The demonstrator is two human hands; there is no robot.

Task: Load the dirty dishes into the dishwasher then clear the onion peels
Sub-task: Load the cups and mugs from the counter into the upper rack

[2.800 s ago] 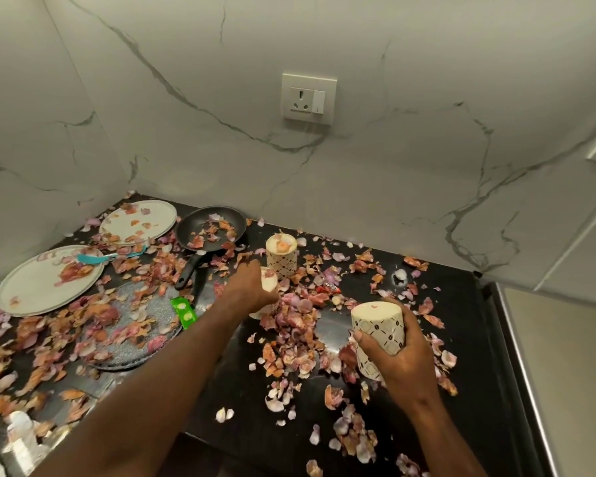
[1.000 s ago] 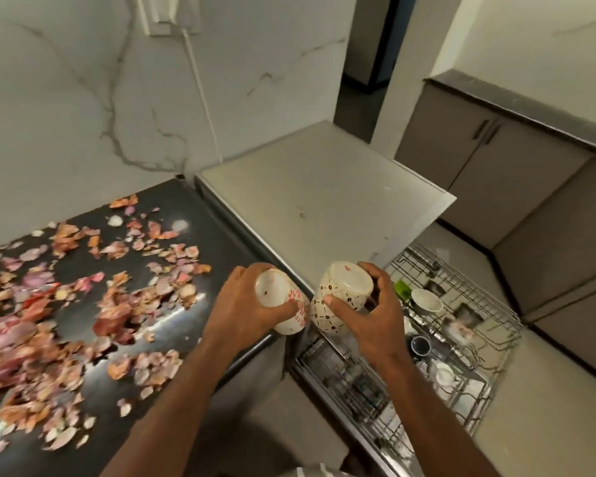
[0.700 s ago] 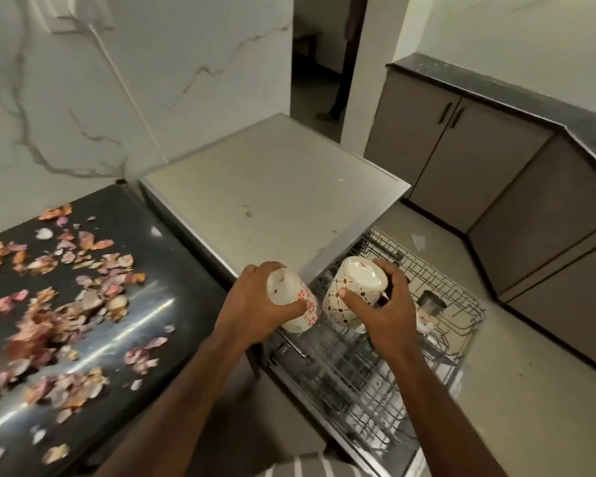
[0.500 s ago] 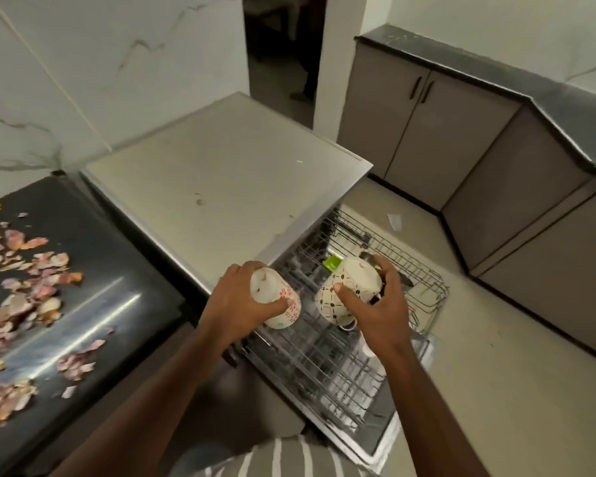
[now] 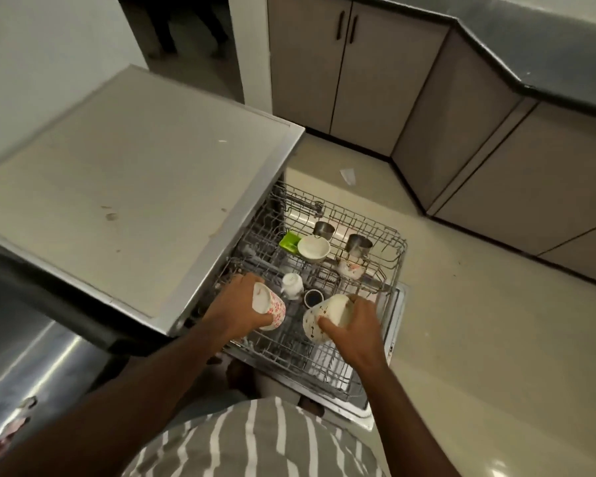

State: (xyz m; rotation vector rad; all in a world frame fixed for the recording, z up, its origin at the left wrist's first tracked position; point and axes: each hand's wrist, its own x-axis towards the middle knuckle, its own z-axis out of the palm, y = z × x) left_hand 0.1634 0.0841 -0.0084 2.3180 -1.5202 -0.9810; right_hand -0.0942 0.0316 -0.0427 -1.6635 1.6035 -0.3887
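Observation:
My left hand grips a white cup with red flower marks, tilted over the near left part of the pulled-out dishwasher rack. Beside it, my right hand holds a white cup with dark marks, tipped on its side just above the rack wires. Inside the rack sit a white bowl, two steel cups, a small white cup, a dark cup and a green piece. A few onion peels show at the lower left edge.
The dishwasher's flat grey top juts out left of the rack. The open door lies under the rack near my legs. Grey cabinets line the far wall and right side. A paper scrap lies on the floor.
I turned from the peel-covered counter to the dishwasher. Both hands carried their cups down and lower over the rack; the counter has slid almost out of view.

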